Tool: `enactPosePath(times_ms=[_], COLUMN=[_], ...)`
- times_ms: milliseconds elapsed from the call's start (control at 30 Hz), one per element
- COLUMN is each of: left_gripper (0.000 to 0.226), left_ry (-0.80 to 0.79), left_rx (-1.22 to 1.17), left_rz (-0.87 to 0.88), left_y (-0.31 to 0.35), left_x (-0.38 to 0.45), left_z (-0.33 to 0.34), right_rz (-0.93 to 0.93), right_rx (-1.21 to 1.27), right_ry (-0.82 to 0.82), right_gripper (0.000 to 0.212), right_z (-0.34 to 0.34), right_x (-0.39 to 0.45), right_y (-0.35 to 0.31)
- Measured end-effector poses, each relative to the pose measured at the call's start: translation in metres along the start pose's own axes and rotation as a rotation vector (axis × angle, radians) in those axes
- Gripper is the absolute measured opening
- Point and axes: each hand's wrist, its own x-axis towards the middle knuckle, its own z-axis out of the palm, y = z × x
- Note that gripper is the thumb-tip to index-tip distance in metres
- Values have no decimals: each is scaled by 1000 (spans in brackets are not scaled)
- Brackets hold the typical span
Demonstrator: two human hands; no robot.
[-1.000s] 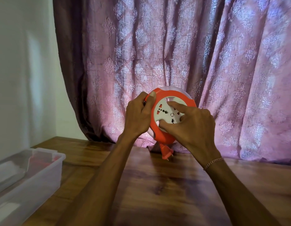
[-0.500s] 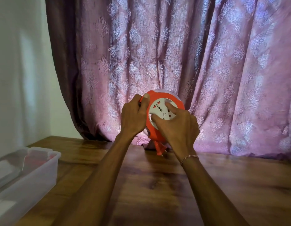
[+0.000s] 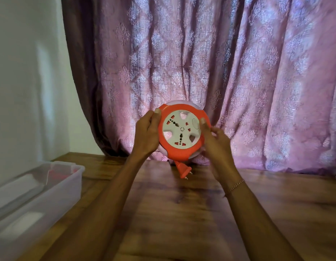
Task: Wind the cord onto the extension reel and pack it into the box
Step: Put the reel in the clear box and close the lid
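Note:
I hold the round orange extension reel [image 3: 182,131] upright in the air above the wooden table [image 3: 182,213], its white socket face turned toward me. My left hand [image 3: 147,133] grips its left rim, thumb on the orange edge. My right hand [image 3: 215,137] grips the right rim, with its thumb on the front. A short orange plug [image 3: 184,169] hangs from the bottom of the reel, just above the tabletop. No loose cord is visible. The clear plastic box [image 3: 56,187] stands open on the table at the far left.
A pink patterned curtain [image 3: 219,72] hangs right behind the reel and reaches the table's back edge. A white wall [image 3: 22,81] is on the left. The box holds something reddish and pale items, blurred.
My right hand has left the white socket face and moved to the reel's right rim. The reel's face now shows in full and the plug hangs lower.

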Motion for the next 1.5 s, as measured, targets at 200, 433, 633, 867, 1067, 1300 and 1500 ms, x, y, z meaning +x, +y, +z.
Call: enactPosePath(times_ms=[200,433,633,867,1067,1300,1500], left_gripper=[63,65,40,49,54,21,25], left_ry=[18,-8,40,-238,-419,-365,-568], left_rx=[33,183,759,1430,1472,1378,1083], left_rz=[-15,-78,-115,-429,-463,-240,-21], left_y=[22,42,36,13,-4,-11,-3], left_x=[-19,-35,-43,-71,-97,-108,-108], left_z=[-28,-70,-132,-188,-202,-196,-157], right_rz=[65,105,151,200,270,279,294], right_rx=[262,391,375,390,401,384,379], right_ry=[-100,-102,-129,-162,-185,-149,-102], right_gripper=[50,48,49,56,49,55,70], right_z=[33,58,69,86,95,92,76], right_x=[-21,-43,-44,-61,-80,-80,-69], right_y=[7,5,-1,3,12,9,4])
